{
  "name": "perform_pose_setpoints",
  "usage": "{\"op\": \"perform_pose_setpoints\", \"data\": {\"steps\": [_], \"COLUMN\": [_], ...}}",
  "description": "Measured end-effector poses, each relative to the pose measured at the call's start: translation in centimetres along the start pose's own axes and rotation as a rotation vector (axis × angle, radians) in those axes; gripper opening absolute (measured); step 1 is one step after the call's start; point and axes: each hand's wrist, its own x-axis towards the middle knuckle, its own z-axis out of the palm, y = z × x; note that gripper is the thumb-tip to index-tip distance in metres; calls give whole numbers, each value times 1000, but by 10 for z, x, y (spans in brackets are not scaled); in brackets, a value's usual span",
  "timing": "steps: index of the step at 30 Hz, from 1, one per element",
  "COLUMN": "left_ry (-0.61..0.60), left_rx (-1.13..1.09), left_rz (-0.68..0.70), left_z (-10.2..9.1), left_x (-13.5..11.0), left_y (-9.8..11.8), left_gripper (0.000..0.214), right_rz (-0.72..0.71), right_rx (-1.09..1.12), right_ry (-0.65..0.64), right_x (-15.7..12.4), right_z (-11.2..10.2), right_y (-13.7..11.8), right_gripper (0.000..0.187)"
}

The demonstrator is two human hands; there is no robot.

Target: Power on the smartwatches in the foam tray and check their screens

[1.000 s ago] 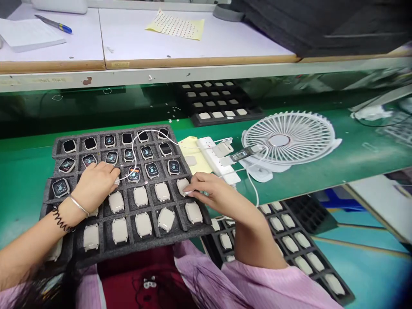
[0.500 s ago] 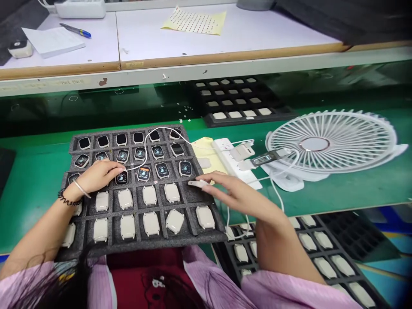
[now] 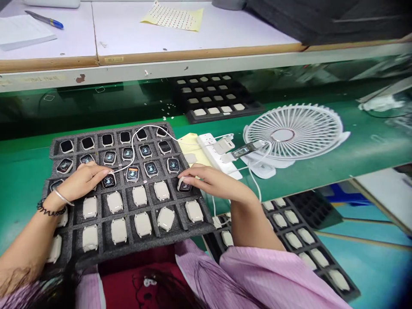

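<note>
A dark grey foam tray point(image 3: 128, 251) holds smartwatch bodies in rows; the far ones lie screen up, several lit, and the near ones show pale backs. My left hand point(image 3: 80, 181), wearing a bangle and a coiled black band, pinches the end of a white charging cable point(image 3: 132, 148) at the edge of a lit smartwatch point(image 3: 108, 181). At the tray's right side, my right hand point(image 3: 214, 182) grips another smartwatch point(image 3: 185, 186) by its edge, tilted in its compartment with the dark screen facing up.
Right of the tray lie a white power strip point(image 3: 214, 159) with plugged adapters, a small inline meter point(image 3: 243, 150) and a white fan point(image 3: 296, 133). Further trays of watches stand behind point(image 3: 222, 112) and at lower right point(image 3: 309, 240). A shelf point(image 3: 193, 56) spans the back.
My right hand has turned the smartwatch from edge-on to screen up and lowered it into the compartment. My left hand stays at the same watch. The whole view has shifted, moving things leftward.
</note>
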Motion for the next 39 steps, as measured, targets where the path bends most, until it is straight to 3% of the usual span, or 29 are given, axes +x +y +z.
{"op": "perform_pose_setpoints", "data": {"steps": [8, 16, 39], "left_ry": [5, -1, 31], "left_rx": [65, 80, 28], "left_rz": [-49, -44, -26], "left_z": [3, 2, 5], "left_x": [3, 3, 1], "left_y": [4, 1, -2], "left_gripper": [60, 56, 57], "right_rz": [-38, -36, -20], "right_rx": [-101, -204, -222], "right_ry": [10, -20, -22], "right_x": [1, 5, 7], "right_z": [5, 9, 12], "right_y": [0, -6, -6], "right_gripper": [54, 45, 40]}}
